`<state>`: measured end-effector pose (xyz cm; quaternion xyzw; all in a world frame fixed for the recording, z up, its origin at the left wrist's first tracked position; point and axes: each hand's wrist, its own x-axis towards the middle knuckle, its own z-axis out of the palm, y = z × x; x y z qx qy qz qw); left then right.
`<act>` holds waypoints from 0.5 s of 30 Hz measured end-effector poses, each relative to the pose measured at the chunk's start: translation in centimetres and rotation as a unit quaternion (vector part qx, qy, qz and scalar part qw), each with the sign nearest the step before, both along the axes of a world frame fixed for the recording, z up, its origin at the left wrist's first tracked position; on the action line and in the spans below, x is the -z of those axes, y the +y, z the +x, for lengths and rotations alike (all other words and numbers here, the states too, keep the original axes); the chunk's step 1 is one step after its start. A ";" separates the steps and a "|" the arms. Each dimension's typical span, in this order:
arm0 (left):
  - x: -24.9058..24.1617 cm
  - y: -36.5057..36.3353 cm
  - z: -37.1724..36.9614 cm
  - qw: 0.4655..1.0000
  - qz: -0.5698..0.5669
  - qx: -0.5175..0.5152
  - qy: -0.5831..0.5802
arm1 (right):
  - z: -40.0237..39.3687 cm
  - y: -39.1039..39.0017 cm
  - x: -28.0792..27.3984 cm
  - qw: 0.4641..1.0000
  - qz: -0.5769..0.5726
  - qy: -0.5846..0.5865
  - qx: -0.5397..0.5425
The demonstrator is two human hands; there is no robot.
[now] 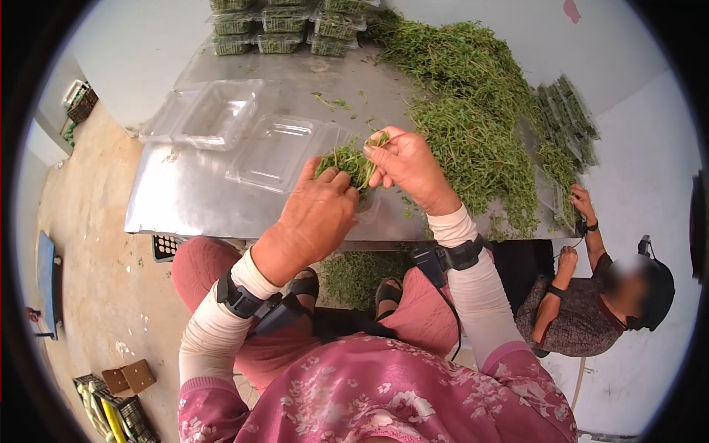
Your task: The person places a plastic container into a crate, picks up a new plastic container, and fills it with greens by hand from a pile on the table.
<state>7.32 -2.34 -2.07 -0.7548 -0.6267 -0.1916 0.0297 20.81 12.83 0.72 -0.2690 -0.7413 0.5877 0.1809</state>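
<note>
In front of me, a clear plastic clamshell box [277, 153] lies open, its lid flat on the metal table. Leafy green sprigs [342, 158] fill its other half, largely covered by my hands. My left hand [314, 214] rests over these greens with its fingers curled onto them. Thumb and fingertips of my right hand [413, 168] pinch a few green sprigs [379, 139] just above the box. A large heap of loose greens [473, 125] spreads beyond my right hand.
Another open clear box [221, 111] lies at the left of the metal table [170, 188]. Filled boxes [281, 26] are stacked at the back, and more filled boxes [565, 118] stand at the right. A co-worker [580, 310] sits at the right, one hand by the greens.
</note>
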 end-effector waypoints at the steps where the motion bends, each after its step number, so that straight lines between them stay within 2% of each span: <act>1: -0.2 -0.1 0.0 1.000 0.000 -0.001 0.001 | 0.0 -0.1 0.0 1.000 0.009 -0.004 0.002; 9: -2.0 -0.9 -0.6 1.000 -0.004 -0.002 0.006 | -0.1 -0.3 -0.4 0.999 0.021 -0.029 0.004; 12: -2.1 -1.0 -1.0 1.000 -0.007 0.000 -0.004 | 0.1 -0.4 -1.0 1.000 0.017 0.013 0.002; 15: -1.9 -1.0 -1.0 1.000 -0.027 0.000 -0.006 | 0.3 -0.3 -1.3 0.994 -0.045 0.101 0.005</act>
